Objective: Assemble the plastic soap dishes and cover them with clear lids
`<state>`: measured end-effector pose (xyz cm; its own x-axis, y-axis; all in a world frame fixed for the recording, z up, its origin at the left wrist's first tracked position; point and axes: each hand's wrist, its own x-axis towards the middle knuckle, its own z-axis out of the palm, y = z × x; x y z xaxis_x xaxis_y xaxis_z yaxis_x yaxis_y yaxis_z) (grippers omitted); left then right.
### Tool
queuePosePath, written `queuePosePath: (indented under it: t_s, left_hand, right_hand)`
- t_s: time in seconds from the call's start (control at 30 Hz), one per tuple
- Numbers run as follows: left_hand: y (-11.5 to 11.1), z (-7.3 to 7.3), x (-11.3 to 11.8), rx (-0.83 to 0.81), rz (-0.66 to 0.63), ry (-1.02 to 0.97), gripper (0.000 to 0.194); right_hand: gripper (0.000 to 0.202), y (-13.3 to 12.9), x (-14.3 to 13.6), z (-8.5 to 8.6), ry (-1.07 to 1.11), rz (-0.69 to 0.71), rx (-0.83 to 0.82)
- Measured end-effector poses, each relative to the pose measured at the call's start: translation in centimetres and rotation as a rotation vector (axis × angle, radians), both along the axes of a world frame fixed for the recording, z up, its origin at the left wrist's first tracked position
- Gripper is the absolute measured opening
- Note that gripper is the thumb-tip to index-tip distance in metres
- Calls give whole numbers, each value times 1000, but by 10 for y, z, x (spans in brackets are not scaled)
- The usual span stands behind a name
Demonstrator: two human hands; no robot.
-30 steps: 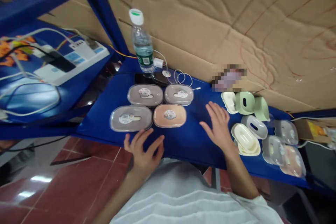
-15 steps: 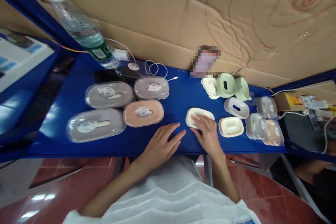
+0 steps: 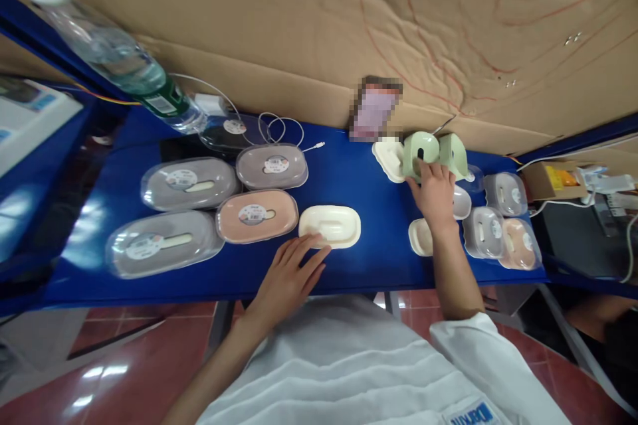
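Observation:
A shallow cream oval tray with a raised middle lies on the blue table, beside a peach clear-lidded box. My left hand is open, its fingertips at the tray's near left edge. My right hand reaches over to a pale green slotted container. Its fingers are at the container's front, thumb apart; a firm hold does not show. A second green container stands just right of it. Under my right forearm, a smaller cream piece and a whitish slotted piece are partly covered.
Several grey clear-lidded boxes sit at the left. Smaller lidded boxes are grouped at the right. A wavy-edged cream piece lies near a pixelated phone. A water bottle and white cable are at the back.
My right hand has left the cream tray and moved right and back to the green container. The tray has shifted left, next to the peach box, and my left hand now touches it.

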<state>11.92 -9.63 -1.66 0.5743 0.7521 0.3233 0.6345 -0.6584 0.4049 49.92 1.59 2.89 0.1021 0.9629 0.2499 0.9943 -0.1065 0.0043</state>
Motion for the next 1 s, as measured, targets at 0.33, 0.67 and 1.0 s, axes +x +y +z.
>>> queuePosePath:
  t_s: [0.33,0.67,1.0]
  left_hand:
    - [0,13,-6,153,234,-66,58]
    - [10,19,-6,109,86,-15,37]
    - [5,1,-14,196,52,-17,41]
  right_hand:
    - [48,-95,-73,4,395,765,-49]
    - [28,-102,-99,-21,304,895,-50]
    - [38,-97,-50,-6,276,738,-10]
